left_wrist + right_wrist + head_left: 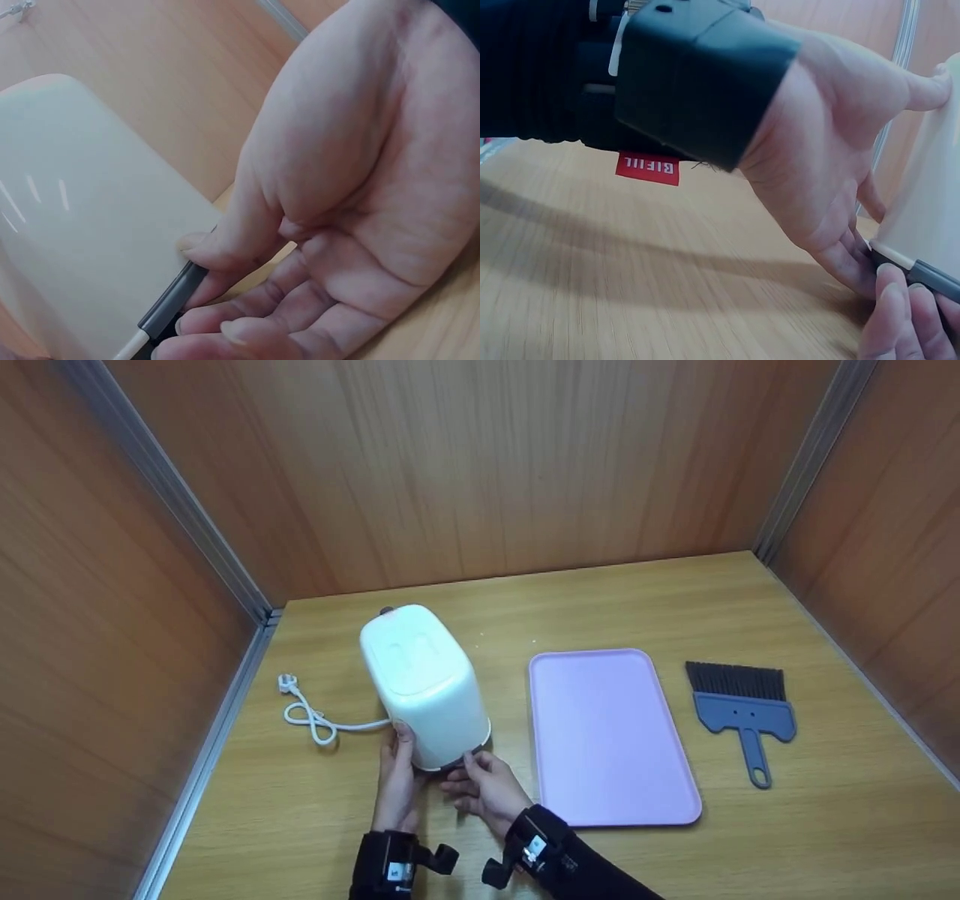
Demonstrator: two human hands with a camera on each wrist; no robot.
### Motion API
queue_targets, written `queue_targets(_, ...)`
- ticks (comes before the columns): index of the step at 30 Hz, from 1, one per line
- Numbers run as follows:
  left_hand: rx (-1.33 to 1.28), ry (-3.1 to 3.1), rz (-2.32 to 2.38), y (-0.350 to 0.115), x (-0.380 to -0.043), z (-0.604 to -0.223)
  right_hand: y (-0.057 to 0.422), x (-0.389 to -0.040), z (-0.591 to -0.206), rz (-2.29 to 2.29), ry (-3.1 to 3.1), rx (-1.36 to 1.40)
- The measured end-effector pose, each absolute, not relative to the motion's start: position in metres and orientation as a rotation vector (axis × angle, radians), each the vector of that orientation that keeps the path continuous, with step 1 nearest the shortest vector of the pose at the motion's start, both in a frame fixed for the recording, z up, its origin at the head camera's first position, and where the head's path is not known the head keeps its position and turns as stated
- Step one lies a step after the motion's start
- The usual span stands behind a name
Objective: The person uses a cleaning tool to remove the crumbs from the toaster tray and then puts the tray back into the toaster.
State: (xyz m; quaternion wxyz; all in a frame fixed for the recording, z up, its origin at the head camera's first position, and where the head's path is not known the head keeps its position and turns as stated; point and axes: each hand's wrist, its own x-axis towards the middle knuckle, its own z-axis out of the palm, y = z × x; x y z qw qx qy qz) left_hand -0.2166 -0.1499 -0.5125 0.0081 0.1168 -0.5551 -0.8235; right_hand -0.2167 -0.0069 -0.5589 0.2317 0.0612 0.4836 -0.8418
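A white toaster-like appliance has rounded corners and a cord coming from its left side. At its near lower edge runs a dark strip. My left hand holds the near left side, thumb pressed on the white wall and the other fingers down by the lower edge, as the right wrist view shows. My right hand pinches the dark strip between thumb and index finger; its remaining fingers curl loosely below. Part of the strip is hidden behind those fingers.
Right of the appliance lies a lilac tray. Beyond it is a blue brush with dark bristles. The plug lies at the left beside the looped cord. Wood panels enclose the table on three sides.
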Motion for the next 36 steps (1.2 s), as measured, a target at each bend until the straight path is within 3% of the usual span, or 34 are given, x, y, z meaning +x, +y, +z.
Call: queue_targets(36,0.395,-1.781,-2.540,-0.1489,-0.2176,-0.5076,-0.0086,-0.2171,-0.5575,-2.337,1.333,0.147)
